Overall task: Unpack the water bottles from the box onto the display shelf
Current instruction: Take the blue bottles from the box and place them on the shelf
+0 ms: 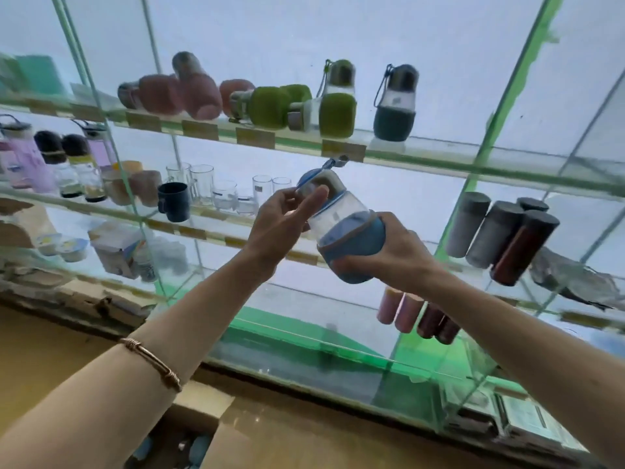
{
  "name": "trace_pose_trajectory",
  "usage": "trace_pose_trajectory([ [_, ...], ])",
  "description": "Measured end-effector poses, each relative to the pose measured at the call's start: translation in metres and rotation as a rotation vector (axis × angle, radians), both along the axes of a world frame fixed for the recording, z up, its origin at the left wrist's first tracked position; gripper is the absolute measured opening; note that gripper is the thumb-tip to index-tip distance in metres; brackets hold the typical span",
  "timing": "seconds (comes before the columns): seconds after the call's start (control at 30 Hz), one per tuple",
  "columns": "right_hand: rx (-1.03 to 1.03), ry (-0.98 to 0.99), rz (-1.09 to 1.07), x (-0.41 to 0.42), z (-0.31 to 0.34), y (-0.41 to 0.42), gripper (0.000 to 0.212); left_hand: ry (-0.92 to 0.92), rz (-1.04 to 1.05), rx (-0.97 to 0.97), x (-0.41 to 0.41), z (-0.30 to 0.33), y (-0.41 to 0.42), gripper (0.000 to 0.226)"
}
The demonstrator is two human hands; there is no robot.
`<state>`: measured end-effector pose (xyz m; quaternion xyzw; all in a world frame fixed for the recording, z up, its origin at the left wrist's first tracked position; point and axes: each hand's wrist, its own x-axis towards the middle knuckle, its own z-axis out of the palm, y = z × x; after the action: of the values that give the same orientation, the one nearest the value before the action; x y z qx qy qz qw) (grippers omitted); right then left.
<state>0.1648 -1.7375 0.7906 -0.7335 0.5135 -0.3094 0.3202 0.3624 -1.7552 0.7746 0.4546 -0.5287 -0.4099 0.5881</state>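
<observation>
right hand (389, 255) grips bottle (345, 231) base | left hand (287, 214) pinches its cap | risk: tilted bottle knocks dark bottle (394, 106) off glass shelf (439, 160)

Both hands (341, 238) on tilted blue bottle (345, 228)

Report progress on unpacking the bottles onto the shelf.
Done: pink, green and one dark-sleeved bottle already sit on the top glass shelf. In hand: a blue-sleeved bottle, tilted, right hand gripping its base, left hand at the cap. Left: placing it; the open box below seems to hold more blue items.
</observation>
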Motion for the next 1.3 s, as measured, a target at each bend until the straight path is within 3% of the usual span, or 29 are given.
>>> trace_pose_trajectory([
  [0.13, -0.098, 0.012, -0.096, -0.037, 0.027, -0.012, 0.079, -0.005, -0.051, -0.028, -0.043, 0.033, -0.021, 0.077],
  [0.27, -0.167, 0.035, -0.154, -0.069, 0.051, -0.031, 0.079, -0.028, -0.091, -0.056, -0.078, 0.055, -0.048, 0.05],
  [0.4, -0.237, 0.068, -0.22, -0.094, 0.071, -0.055, 0.08, -0.08, -0.124, -0.107, -0.101, 0.078, -0.079, 0.077],
  [0.5, -0.281, 0.078, -0.257, -0.107, 0.083, -0.079, 0.08, -0.09, -0.166, -0.154, -0.114, 0.095, -0.107, 0.083],
  [0.73, -0.329, 0.081, -0.301, -0.106, 0.114, -0.147, 0.079, -0.115, -0.15, -0.226, -0.12, 0.128, -0.182, 0.068],
  [0.8, -0.331, 0.11, -0.308, -0.102, 0.119, -0.167, 0.08, -0.152, -0.131, -0.237, -0.114, 0.13, -0.201, 0.055],
  [1.1, -0.317, 0.194, -0.288, -0.083, 0.116, -0.242, 0.076, -0.625, 0.118, -0.455, -0.088, 0.12, -0.248, 0.058],
  [1.3, -0.275, 0.192, -0.21, -0.074, 0.107, -0.272, 0.081, -1.014, 0.133, -0.478, -0.079, 0.119, -0.253, 0.049],
])
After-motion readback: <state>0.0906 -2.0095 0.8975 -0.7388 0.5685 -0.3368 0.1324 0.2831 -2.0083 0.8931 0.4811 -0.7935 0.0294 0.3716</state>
